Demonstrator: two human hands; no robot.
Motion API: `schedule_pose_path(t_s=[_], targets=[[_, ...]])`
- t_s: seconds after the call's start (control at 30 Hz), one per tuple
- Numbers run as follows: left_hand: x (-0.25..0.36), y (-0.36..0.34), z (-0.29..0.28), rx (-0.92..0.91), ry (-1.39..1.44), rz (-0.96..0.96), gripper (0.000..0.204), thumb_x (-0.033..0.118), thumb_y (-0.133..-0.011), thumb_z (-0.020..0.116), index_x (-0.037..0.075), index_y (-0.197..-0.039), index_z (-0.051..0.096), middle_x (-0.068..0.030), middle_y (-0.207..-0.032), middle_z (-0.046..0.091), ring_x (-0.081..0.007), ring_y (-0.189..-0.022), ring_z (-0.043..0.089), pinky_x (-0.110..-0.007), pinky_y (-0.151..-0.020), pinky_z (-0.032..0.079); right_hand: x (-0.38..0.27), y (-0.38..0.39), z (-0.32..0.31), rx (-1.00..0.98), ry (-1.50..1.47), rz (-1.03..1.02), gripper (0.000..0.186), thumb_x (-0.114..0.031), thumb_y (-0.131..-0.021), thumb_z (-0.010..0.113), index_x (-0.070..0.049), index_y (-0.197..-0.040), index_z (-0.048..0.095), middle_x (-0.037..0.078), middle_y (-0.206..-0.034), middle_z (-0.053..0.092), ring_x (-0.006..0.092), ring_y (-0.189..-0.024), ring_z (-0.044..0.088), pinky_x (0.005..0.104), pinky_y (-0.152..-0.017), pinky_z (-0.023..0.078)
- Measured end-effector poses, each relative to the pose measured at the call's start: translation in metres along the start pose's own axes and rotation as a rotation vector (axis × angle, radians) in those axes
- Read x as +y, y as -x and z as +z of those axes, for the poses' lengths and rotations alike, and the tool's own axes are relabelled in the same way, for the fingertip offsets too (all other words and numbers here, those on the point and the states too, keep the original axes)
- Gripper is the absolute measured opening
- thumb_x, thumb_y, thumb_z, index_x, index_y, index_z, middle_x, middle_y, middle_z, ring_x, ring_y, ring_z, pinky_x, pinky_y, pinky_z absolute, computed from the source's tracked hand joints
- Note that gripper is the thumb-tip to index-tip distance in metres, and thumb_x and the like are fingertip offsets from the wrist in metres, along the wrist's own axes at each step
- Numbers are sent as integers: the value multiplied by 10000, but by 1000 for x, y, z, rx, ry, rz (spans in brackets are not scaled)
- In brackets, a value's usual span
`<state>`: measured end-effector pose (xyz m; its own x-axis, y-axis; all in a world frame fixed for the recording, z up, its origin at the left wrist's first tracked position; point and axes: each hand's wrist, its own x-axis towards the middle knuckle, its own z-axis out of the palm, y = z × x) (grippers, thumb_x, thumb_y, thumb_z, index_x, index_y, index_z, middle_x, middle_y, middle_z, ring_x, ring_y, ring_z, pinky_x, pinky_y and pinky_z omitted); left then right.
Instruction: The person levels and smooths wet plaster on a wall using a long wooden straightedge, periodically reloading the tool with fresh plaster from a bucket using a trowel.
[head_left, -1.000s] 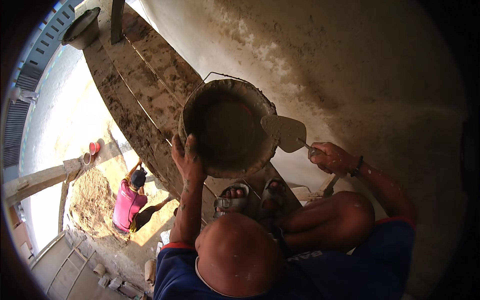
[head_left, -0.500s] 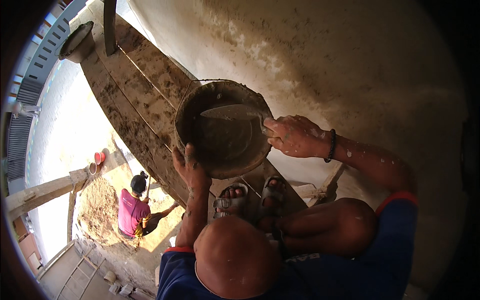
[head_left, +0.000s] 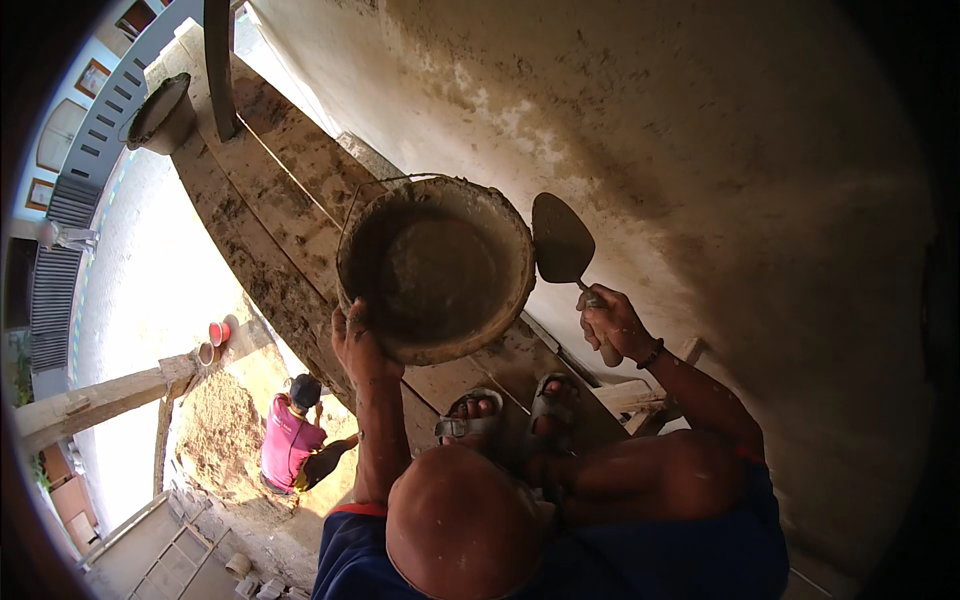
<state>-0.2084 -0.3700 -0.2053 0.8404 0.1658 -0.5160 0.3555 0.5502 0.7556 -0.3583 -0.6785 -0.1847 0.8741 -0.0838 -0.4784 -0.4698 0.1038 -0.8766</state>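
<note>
A mortar-crusted bucket (head_left: 372,255) with a thin wire handle is above the planks in front of my feet, its mouth facing up toward me. My left hand (head_left: 362,348) grips its near left rim, with the thumb up over the edge. Grey residue coats the inside; how much mortar lies at the bottom is hard to tell in the shade. My right hand (head_left: 613,325) is closed round the handle of a trowel (head_left: 563,240). The trowel's broad blade points up and away, right beside the bucket's right rim, outside the bucket.
I squat on a dirty plank platform (head_left: 290,210) beside a plastered wall (head_left: 720,170). A second bucket (head_left: 165,115) stands at its far end by an upright post (head_left: 219,70). Down on the left, a person (head_left: 293,435) is by a sand heap (head_left: 215,425), near a wooden beam (head_left: 100,400).
The trowel has come out of the bucket to its right side, its blade now turned upward. The bucket has shifted slightly left, my left hand still on its rim. The person below has changed posture.
</note>
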Motion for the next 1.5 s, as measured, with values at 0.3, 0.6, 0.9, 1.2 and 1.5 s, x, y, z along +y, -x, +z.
schedule_pose_path(t_s=[0.3, 0.6, 0.9, 1.2, 1.5], targets=[[-12, 25, 14, -6, -5, 33, 259, 138, -875, 550, 32, -1104, 494, -103, -1010, 589, -209, -877, 589, -318, -735, 490, 17, 50, 48, 25, -237, 51, 175, -182, -833, 519, -25, -901, 486, 45, -613, 491, 122, -477, 470, 273, -488, 441], [-36, 25, -19, -105, -170, 331, 351, 162, -895, 535, 16, -1204, 455, -120, -1091, 559, -223, -985, 559, -342, -869, 456, -128, 17, 47, -114, 1167, -294, 330, -245, -833, 552, -7, -1058, 513, 181, -825, 585, 374, -767, 562, 422, -692, 443], [25, -30, 4, -293, -863, 529, 476, 177, -867, 577, -54, -1262, 448, -228, -1284, 493, -311, -1219, 464, -381, -1002, 368, -169, -12, 65, -511, 1817, -479, 205, -127, -766, 560, 15, -904, 507, 140, -655, 564, 309, -680, 610, 423, -609, 494], [60, -7, 20, -612, -1010, 825, 275, 130, -855, 524, 75, -1109, 614, -179, -1294, 488, -394, -1226, 409, -457, -1034, 313, -230, 25, 55, -80, 1212, -345, 243, -222, -892, 519, 12, -959, 510, 144, -689, 561, 242, -543, 555, 350, -545, 479], [11, 65, -45, -344, -675, 571, 696, 248, -808, 671, 36, -1378, 334, -218, -1438, 282, -368, -1355, 233, -442, -1099, 205, -138, 2, 40, 62, 131, 265, 264, -311, -940, 459, -54, -1001, 461, 48, -681, 512, 122, -526, 524, 290, -457, 488]])
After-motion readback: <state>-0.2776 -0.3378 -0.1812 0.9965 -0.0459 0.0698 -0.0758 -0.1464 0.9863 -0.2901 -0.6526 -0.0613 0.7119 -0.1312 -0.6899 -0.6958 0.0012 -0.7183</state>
